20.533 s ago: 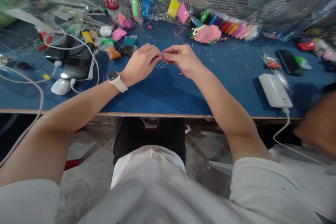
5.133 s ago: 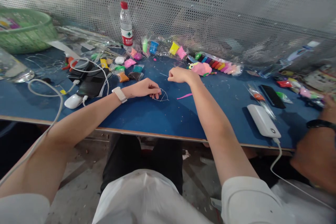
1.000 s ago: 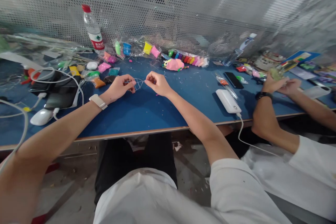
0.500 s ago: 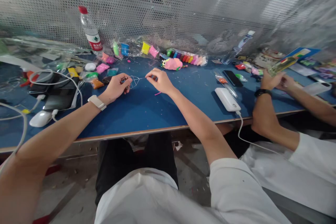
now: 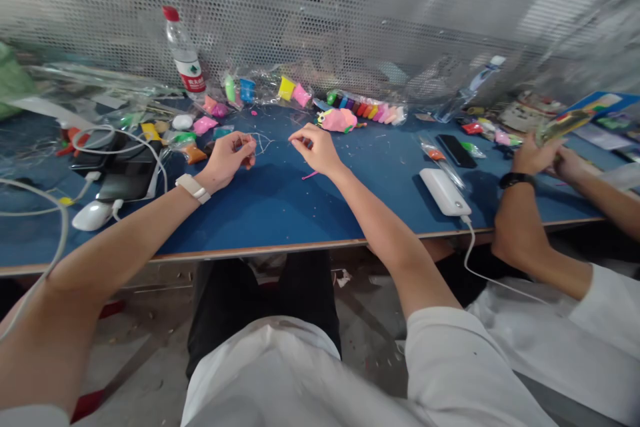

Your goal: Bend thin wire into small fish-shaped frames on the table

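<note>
A perforated metal screen (image 5: 350, 20) stands at 12 o'clock, counting from the middle of the work with the person at 6. Before it runs the blue bench (image 5: 240, 227). At 3 o'clock, well apart, a co-worker (image 5: 520, 213) has both arms over the bench, with a blurred yellowish-green thing (image 5: 565, 127) in hand. A red-capped water bottle (image 5: 187, 70) stands tilted in view at 10. The left hand (image 5: 226, 161), just to the 9 o'clock side of the middle, is clamped with thumb and fingers on one end of the wire frame (image 5: 263, 143). The right hand (image 5: 320, 148), to the 3 o'clock side, has its fingertips together; whether a strand lies between them, I cannot tell. A white power bank (image 5: 443, 192) lies between 3 and 4. A pink clay creature (image 5: 337, 121) rests at 2, beyond the right hand. A pale wristband (image 5: 193, 188) circles the left wrist at 8. The wire frame, thin and open, sits between the hands. A narrow pink strip (image 5: 310, 175) lies at 4, near the right hand.
</note>
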{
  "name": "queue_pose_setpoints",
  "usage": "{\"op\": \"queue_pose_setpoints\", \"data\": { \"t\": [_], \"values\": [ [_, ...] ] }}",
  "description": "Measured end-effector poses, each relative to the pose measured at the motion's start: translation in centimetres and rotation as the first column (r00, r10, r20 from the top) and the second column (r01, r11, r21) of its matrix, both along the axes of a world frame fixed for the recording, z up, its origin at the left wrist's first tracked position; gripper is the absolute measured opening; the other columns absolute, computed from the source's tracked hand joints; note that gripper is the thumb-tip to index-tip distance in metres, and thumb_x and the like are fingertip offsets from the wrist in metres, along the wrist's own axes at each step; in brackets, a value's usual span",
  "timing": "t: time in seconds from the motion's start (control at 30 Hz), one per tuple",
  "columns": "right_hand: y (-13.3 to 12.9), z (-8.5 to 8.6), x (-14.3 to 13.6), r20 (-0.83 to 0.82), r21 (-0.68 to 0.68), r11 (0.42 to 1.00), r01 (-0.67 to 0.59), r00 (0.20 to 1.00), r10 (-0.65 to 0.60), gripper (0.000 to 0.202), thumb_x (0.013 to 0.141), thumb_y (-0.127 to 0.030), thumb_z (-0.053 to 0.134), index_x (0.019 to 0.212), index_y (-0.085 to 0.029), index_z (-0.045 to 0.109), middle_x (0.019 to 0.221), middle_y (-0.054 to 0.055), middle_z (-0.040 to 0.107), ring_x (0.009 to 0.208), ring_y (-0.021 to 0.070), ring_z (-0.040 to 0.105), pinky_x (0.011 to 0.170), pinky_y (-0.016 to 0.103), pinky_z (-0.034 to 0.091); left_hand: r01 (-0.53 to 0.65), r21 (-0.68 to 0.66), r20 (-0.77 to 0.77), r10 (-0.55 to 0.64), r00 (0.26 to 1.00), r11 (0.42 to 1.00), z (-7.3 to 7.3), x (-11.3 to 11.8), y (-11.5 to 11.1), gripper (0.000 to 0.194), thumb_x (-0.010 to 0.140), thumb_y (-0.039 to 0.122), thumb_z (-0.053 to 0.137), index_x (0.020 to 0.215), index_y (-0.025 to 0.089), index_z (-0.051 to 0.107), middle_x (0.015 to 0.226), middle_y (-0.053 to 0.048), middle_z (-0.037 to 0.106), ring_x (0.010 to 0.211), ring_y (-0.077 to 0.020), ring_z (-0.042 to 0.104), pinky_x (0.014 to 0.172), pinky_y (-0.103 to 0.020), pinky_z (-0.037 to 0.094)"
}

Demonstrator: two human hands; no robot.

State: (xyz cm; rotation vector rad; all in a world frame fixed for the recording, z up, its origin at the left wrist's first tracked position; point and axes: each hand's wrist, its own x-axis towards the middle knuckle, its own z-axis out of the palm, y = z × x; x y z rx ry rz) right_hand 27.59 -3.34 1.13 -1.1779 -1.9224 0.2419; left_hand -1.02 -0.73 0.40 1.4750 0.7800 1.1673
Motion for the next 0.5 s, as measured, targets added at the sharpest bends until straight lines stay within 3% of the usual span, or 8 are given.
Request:
{"op": "queue_pose_setpoints", "data": {
  "t": [0.33, 0.5],
  "values": [
    [-0.11, -0.09, 0.20, -0.029, 0.009, 0.999, -0.037, 0.999, 0.038, 0.019, 0.110, -0.035, 0.077, 0.105, -0.022, 0.090, 0.101, 0.007, 0.084, 0.079, 0.0214, 0.070, 0.089, 0.045, 0.063, 0.021, -0.039, 0.060, -0.019, 0.998, 0.999, 0.03, -0.11, 0.24, 0.025, 0.099, 0.025, 0.096, 0.095, 0.017, 0.073, 0.083, -0.001, 0.072, 0.059, -0.0068, 0.066, 0.051, -0.016, 0.051],
    [-0.28, -0.04, 0.02, -0.022, -0.012, 1.000, -0.024, 0.999, 0.024, 0.020, 0.107, -0.037, 0.077, 0.103, -0.023, 0.091, 0.098, 0.007, 0.085, 0.077, 0.0222, 0.070, 0.087, 0.047, 0.063, 0.064, -0.034, 0.073, -0.061, 0.995, 0.997, 0.11, -0.21, 0.18, 0.032, 0.096, 0.033, 0.101, 0.094, 0.018, 0.073, 0.082, 0.000, 0.071, 0.060, -0.0070, 0.065, 0.052, -0.017, 0.052]
  ]
}}
